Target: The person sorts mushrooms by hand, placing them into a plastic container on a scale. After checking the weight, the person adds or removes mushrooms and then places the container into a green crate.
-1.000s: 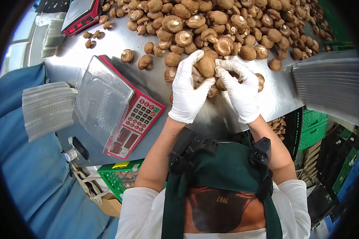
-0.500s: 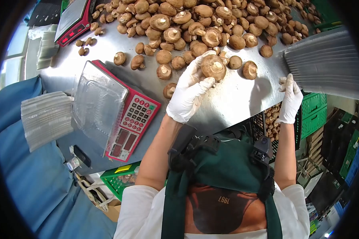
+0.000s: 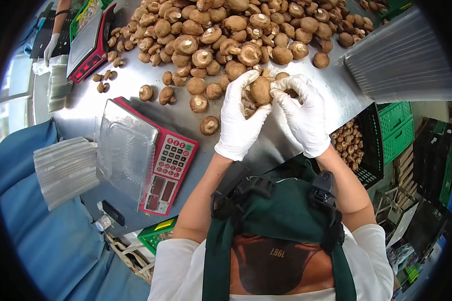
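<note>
My left hand (image 3: 238,120), in a white glove, is closed around a brown shiitake mushroom (image 3: 260,91), its thumb below and fingers behind. Part of another mushroom (image 3: 247,103) shows in the same palm. My right hand (image 3: 305,116), also gloved, has its fingers pinched at the right edge of the held mushroom. Just behind the right fingers, another mushroom cap (image 3: 282,76) is partly covered. A large heap of shiitake mushrooms (image 3: 236,23) lies beyond both hands on the metal table (image 3: 339,106), with several loose ones left of my left hand.
A red scale (image 3: 172,165) with clear plastic trays (image 3: 125,138) on it stands at left, beside stacked trays (image 3: 65,170). More trays (image 3: 404,62) stand at right, above a black crate (image 3: 369,150) of mushrooms. Another person's gloved hand (image 3: 50,49) is near a second scale (image 3: 89,44).
My right hand has left the tray stack at right and come to the mushroom in my left hand. The held mushroom now shows its smooth cap. Another person's hand has appeared at upper left.
</note>
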Demonstrator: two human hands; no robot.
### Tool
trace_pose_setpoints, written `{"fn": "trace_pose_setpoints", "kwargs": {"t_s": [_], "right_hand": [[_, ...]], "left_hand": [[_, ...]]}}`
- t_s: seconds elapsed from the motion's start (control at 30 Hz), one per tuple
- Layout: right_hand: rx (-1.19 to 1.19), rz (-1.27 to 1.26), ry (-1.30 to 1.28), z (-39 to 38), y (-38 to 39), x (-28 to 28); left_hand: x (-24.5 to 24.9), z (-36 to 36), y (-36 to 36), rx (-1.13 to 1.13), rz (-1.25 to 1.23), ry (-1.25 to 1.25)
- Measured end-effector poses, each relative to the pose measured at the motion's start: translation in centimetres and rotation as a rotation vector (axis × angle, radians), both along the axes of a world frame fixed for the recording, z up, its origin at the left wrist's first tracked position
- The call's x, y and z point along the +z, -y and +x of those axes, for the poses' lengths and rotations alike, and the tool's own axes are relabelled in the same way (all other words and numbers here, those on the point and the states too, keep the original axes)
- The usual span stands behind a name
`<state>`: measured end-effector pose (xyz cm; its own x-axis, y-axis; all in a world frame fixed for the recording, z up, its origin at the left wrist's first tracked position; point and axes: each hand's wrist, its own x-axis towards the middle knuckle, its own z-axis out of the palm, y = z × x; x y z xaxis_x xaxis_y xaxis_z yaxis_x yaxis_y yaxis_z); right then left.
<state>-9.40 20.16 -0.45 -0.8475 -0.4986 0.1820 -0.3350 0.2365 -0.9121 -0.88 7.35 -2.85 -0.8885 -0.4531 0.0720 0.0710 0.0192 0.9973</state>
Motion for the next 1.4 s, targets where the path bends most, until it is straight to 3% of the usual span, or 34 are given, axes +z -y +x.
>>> {"fn": "trace_pose_setpoints", "kwargs": {"t_s": [0.03,0.2,0.3,0.43,0.5,0.57,0.63,0.7,0.77,0.8,0.83,0.87,0.97,1.03,1.07,1.2,1.3,1.33,1.4], "right_hand": [[-0.013,-0.023,0.046,-0.1,-0.2,-0.2],[-0.127,-0.11,0.217,-1.2,-1.7,-1.8],[-0.137,-0.097,0.194,-1.9,-3.1,-1.6],[-0.287,0.21,-0.08,-3.7,-7.7,-3.4],[-0.388,0.294,-0.137,-4.3,-11.6,-4.8],[-0.435,0.42,-0.129,-4.5,-16.3,-6.3],[-0.479,0.649,0.34,-5.1,-21.9,-7.6],[-0.451,0.953,0.198,-4.2,-25.1,-8.9],[-0.494,0.796,0.103,-1.9,-29.6,-13.1],[-0.556,0.918,0.035,-1.0,-32.2,-16.1],[-0.609,0.837,-0.095,-0.1,-34.6,-19.0],[-0.624,0.993,0.24,-0.4,-36.3,-19.9],[-0.716,1.162,0.364,-0.1,-35.0,-18.4],[-0.761,0.991,0.276,0.4,-31.4,-14.6],[-0.75,0.904,0.054,0.5,-31.9,-16.7],[-0.699,1.007,0.072,-0.7,-28.7,-14.6],[-0.78,0.821,0.013,-0.7,-25.6,-11.7],[-0.746,0.516,-0.286,-1.0,-24.7,-12.0],[-0.654,0.456,-0.199,-1.2,-22.5,-10.4]], "left_hand": [[0.2,0.1,-0.2,-0.008,0.156,-0.008],[0.3,0.1,0.3,-0.096,0.279,-0.061],[0.6,0.1,0.3,-0.113,0.377,-0.073],[1.1,0.5,1.1,-0.113,0.364,-0.039],[0.2,1.0,2.0,-0.015,0.197,-0.022],[-0.9,2.0,4.0,0.101,-0.415,0.146],[-1.5,2.5,4.8,0.189,-0.756,0.255],[-3.2,3.0,5.2,0.208,-0.906,0.355],[-3.6,3.5,4.7,0.175,-0.96,0.389],[-3.2,3.4,4.4,0.172,-0.953,0.399],[-3.2,3.4,4.1,0.184,-0.994,0.402],[-2.9,3.1,3.9,0.182,-0.985,0.439],[-2.9,1.6,4.1,0.149,-1.035,0.382],[-1.7,-0.5,4.2,0.083,-1.031,0.302],[-0.8,-1.7,3.9,0.049,-1.054,0.344],[-0.5,-4.4,2.9,-0.02,-1.159,0.366],[-1.0,-3.9,2.1,-0.088,-1.2,0.432],[-1.9,-3.2,1.8,-0.104,-1.226,0.431],[-2.6,-2.3,1.4,-0.112,-1.307,0.408]]}}
